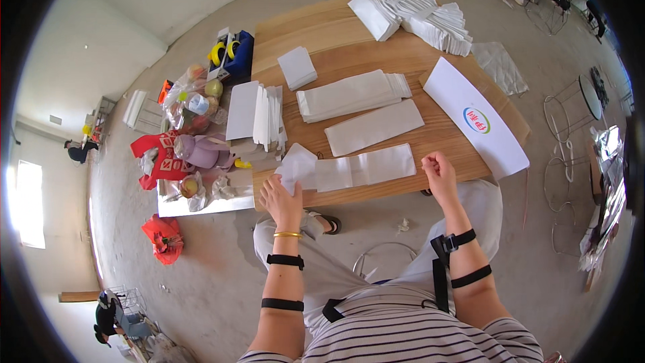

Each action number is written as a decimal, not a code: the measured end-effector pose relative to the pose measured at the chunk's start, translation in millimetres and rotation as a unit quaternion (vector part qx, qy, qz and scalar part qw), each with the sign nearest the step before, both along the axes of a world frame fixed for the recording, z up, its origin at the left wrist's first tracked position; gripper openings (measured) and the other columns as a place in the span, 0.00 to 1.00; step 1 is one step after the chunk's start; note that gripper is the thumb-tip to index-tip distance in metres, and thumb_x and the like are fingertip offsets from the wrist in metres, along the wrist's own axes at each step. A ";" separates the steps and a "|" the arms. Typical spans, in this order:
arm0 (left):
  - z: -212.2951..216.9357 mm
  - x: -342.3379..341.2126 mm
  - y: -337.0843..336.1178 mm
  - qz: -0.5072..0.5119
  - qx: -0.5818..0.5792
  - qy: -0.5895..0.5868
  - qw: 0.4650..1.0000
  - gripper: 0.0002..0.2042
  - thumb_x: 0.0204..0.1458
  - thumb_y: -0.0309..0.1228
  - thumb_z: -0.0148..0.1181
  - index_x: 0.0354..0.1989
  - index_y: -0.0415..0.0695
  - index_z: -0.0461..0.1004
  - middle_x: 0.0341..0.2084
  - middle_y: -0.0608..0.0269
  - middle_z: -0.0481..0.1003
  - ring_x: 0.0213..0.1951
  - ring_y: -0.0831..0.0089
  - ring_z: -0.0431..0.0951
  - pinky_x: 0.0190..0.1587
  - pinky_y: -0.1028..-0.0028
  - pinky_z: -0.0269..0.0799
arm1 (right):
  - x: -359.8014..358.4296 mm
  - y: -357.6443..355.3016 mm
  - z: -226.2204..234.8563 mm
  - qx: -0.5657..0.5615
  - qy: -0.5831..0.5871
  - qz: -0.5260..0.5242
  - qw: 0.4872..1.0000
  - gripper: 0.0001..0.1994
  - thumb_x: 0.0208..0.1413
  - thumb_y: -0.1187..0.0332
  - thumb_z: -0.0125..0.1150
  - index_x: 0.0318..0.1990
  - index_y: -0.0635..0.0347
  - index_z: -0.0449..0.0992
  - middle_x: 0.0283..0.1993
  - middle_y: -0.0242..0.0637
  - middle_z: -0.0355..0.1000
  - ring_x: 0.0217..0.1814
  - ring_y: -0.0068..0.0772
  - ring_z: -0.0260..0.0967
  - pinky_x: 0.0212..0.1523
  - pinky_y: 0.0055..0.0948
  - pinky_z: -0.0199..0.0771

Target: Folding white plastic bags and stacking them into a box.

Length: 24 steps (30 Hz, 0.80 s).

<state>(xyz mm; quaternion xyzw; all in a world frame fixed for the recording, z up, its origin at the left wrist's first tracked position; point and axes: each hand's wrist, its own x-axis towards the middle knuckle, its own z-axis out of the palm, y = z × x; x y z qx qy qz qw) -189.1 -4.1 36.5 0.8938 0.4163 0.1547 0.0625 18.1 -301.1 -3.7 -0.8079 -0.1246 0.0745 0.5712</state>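
Note:
A long white paper strip [376, 167] with fold lines lies along the near edge of the wooden table. At its left end a smaller white paper piece [296, 165] overlaps it at an angle. My left hand [281, 200] rests on that smaller piece, fingers spread. Just off the strip's right end is my right hand [441, 176], its fingers curled in and apart from the paper; nothing shows in them. Beyond the strip lie a flat white paper sleeve [374, 127] and a stack of similar sleeves [349, 96].
Small white cards [297, 68] and upright folded white pieces [243, 111] are farther left. A blue tape dispenser [238, 55], fruit bags and a lilac bag [201, 151] crowd the left side. A printed white board [474, 121] lies right; paper bundles [420, 17] stand at the back.

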 end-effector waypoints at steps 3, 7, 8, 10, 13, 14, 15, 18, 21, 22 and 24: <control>-5.9 3.5 1.7 0.011 -0.028 -0.018 0.999 0.22 0.44 0.41 0.70 0.45 0.45 0.70 0.44 0.59 0.71 0.51 0.55 0.68 0.54 0.56 0.59 | -5.6 3.6 7.5 -0.009 0.008 0.016 1.000 0.07 0.60 0.68 0.60 0.35 0.63 0.74 0.27 0.31 0.72 0.27 0.20 0.65 0.30 0.22 0.67; -5.5 10.5 2.8 0.015 -0.062 0.014 0.998 0.19 0.43 0.41 0.71 0.39 0.47 0.74 0.44 0.59 0.71 0.52 0.57 0.68 0.55 0.57 0.58 | -13.2 4.4 21.2 -0.031 0.012 0.028 0.999 0.06 0.59 0.69 0.61 0.35 0.63 0.74 0.28 0.33 0.72 0.28 0.22 0.66 0.31 0.23 0.68; -5.8 10.3 2.7 0.006 -0.056 0.009 0.998 0.16 0.43 0.40 0.71 0.36 0.47 0.74 0.43 0.59 0.72 0.51 0.57 0.68 0.55 0.57 0.59 | -15.0 4.8 22.5 -0.032 0.008 0.027 0.999 0.06 0.59 0.69 0.61 0.35 0.63 0.74 0.28 0.33 0.72 0.28 0.22 0.66 0.31 0.23 0.68; -4.4 10.7 5.9 -0.006 -0.052 0.000 0.999 0.14 0.43 0.39 0.71 0.34 0.47 0.75 0.43 0.59 0.72 0.51 0.58 0.69 0.54 0.57 0.59 | -17.6 6.1 26.4 -0.029 -0.009 0.034 0.999 0.06 0.58 0.69 0.61 0.36 0.63 0.75 0.29 0.34 0.73 0.29 0.24 0.69 0.32 0.25 0.70; 4.3 10.1 10.7 -0.002 -0.358 -0.138 0.923 0.15 0.43 0.38 0.70 0.36 0.47 0.75 0.42 0.59 0.73 0.49 0.58 0.70 0.54 0.57 0.60 | -29.4 21.2 36.5 -0.018 -0.054 0.072 0.996 0.05 0.57 0.70 0.62 0.36 0.63 0.74 0.30 0.36 0.74 0.30 0.28 0.71 0.33 0.26 0.71; 7.8 13.3 6.9 -0.012 -0.290 -0.128 0.948 0.15 0.43 0.38 0.70 0.37 0.47 0.75 0.41 0.59 0.73 0.49 0.57 0.71 0.54 0.57 0.61 | -33.6 27.1 40.7 -0.021 -0.054 0.070 0.996 0.05 0.57 0.70 0.62 0.36 0.63 0.74 0.30 0.36 0.74 0.30 0.28 0.71 0.33 0.26 0.71; 11.9 15.1 4.3 -0.022 -0.218 -0.118 0.969 0.16 0.44 0.38 0.70 0.38 0.46 0.74 0.40 0.59 0.74 0.48 0.57 0.71 0.53 0.57 0.62 | -38.8 34.5 46.6 -0.020 -0.056 0.106 0.993 0.05 0.56 0.71 0.62 0.36 0.62 0.74 0.30 0.37 0.73 0.30 0.30 0.72 0.33 0.27 0.72; 6.9 16.2 7.4 0.036 -0.056 -0.074 0.995 0.19 0.42 0.40 0.71 0.40 0.46 0.74 0.38 0.59 0.75 0.49 0.56 0.71 0.53 0.56 0.63 | -51.5 54.2 56.9 -0.014 -0.052 0.161 0.985 0.05 0.56 0.72 0.62 0.35 0.62 0.72 0.31 0.39 0.73 0.30 0.33 0.72 0.33 0.28 0.72; -6.9 12.8 19.2 0.068 -0.070 0.008 0.995 0.20 0.42 0.42 0.71 0.41 0.46 0.74 0.38 0.58 0.75 0.49 0.55 0.71 0.52 0.55 0.63 | -56.0 55.7 56.4 -0.017 -0.045 0.181 0.982 0.05 0.56 0.73 0.62 0.35 0.62 0.72 0.31 0.39 0.73 0.29 0.35 0.72 0.33 0.29 0.72; -8.6 13.2 22.4 0.067 -0.070 0.008 0.995 0.20 0.42 0.42 0.71 0.41 0.46 0.74 0.38 0.58 0.75 0.49 0.55 0.71 0.52 0.55 0.63 | -55.7 53.9 54.2 -0.022 -0.045 0.183 0.982 0.05 0.56 0.73 0.61 0.34 0.62 0.71 0.31 0.40 0.73 0.29 0.35 0.72 0.33 0.29 0.72; -10.1 16.0 26.4 0.034 -0.135 0.025 0.990 0.19 0.41 0.44 0.71 0.38 0.48 0.76 0.41 0.58 0.74 0.49 0.53 0.70 0.53 0.54 0.63 | -53.1 49.1 49.2 -0.023 -0.044 0.175 0.983 0.05 0.56 0.73 0.61 0.35 0.62 0.71 0.32 0.40 0.73 0.29 0.35 0.71 0.33 0.29 0.72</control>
